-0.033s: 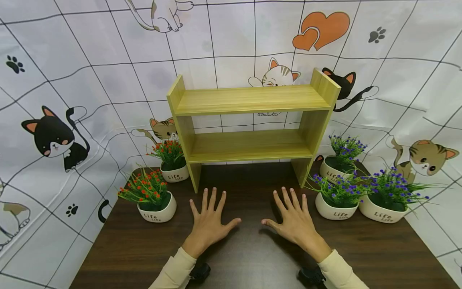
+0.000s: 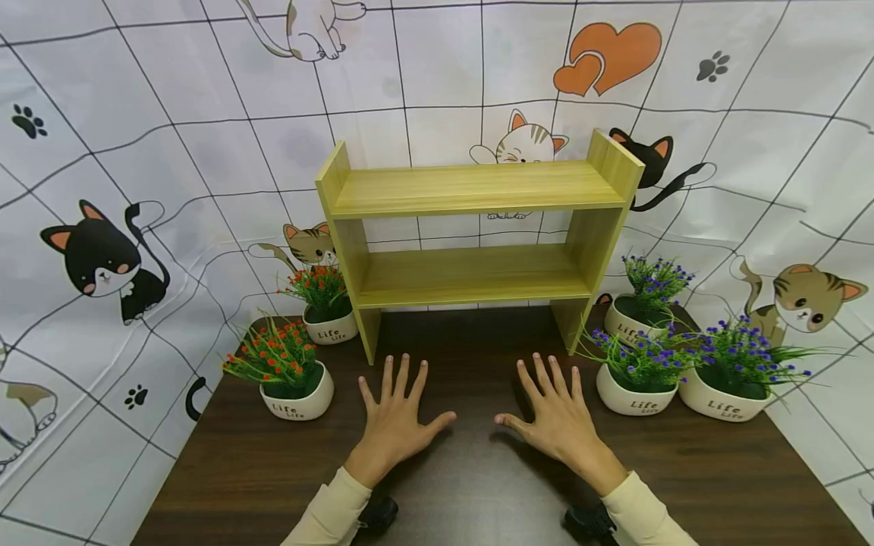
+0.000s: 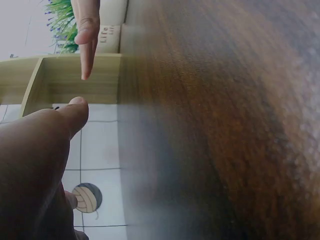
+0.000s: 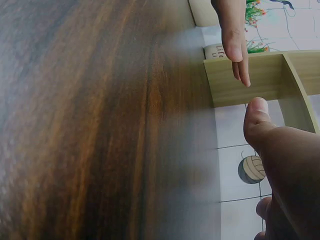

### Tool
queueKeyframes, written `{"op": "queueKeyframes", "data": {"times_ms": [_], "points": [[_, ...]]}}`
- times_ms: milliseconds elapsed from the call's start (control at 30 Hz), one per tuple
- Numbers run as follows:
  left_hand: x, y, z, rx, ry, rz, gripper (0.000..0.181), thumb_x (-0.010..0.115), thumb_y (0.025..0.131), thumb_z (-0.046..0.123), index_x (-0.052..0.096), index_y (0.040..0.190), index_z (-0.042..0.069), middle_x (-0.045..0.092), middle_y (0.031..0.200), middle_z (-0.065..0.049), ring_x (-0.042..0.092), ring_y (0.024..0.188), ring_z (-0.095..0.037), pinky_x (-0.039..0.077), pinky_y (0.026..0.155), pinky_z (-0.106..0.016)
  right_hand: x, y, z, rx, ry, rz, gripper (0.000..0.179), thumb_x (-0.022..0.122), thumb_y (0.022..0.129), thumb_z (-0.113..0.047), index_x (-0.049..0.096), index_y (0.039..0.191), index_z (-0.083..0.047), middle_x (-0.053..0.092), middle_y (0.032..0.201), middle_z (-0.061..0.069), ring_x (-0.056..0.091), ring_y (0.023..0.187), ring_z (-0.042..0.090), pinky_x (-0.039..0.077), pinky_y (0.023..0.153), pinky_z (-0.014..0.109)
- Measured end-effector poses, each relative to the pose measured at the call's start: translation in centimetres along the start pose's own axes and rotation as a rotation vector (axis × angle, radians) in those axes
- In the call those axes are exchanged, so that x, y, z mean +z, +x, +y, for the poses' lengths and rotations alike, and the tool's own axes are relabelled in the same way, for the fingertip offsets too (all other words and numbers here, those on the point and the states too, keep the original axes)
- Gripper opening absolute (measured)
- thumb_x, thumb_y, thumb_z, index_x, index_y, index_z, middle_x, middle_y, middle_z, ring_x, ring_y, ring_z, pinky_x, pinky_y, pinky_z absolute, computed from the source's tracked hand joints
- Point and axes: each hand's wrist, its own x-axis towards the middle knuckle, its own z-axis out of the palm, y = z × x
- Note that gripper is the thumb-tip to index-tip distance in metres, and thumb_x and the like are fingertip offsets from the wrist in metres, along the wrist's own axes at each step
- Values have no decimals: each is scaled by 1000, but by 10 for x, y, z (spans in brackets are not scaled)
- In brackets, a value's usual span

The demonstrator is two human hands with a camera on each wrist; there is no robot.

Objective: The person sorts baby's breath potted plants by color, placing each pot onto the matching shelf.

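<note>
My left hand is held over the dark wooden table with its fingers spread and straight, holding nothing. To the right, my right hand mirrors it, also spread and holding nothing. The two thumbs point towards each other with a gap between them. Both wrist views show the hands a little above the tabletop, the left hand's thumb and the right hand's thumb in the foreground. Just beyond the fingertips stands a two-tier light wooden shelf, upright, with bare boards.
Left of the shelf stand two white pots with orange-flowered plants, one nearer and one behind. On the right are three purple-flowered pots: front left, front right, rear. A cat-patterned wall covering rises behind.
</note>
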Motion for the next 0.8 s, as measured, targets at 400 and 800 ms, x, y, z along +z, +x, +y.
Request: {"op": "queueKeyframes", "data": {"times_ms": [400, 800], "points": [[-5, -2, 0, -11, -4, 3, 105, 51, 93, 86, 19, 173, 26, 5, 181, -12, -6, 167, -40, -7, 121, -84, -5, 0, 0, -5, 8, -2, 109, 62, 90, -80, 28, 170, -15, 18, 177, 20, 12, 165, 47, -1, 129, 72], [-40, 10, -9, 114, -114, 384, 53, 79, 99, 34, 67, 141, 4, 75, 130, -17, 74, 117, -34, 63, 91, -54, -33, -14, 10, -14, 69, 221, 66, 80, 96, -44, 63, 148, -8, 82, 99, 11, 73, 69, 27, 58, 60, 41]]}}
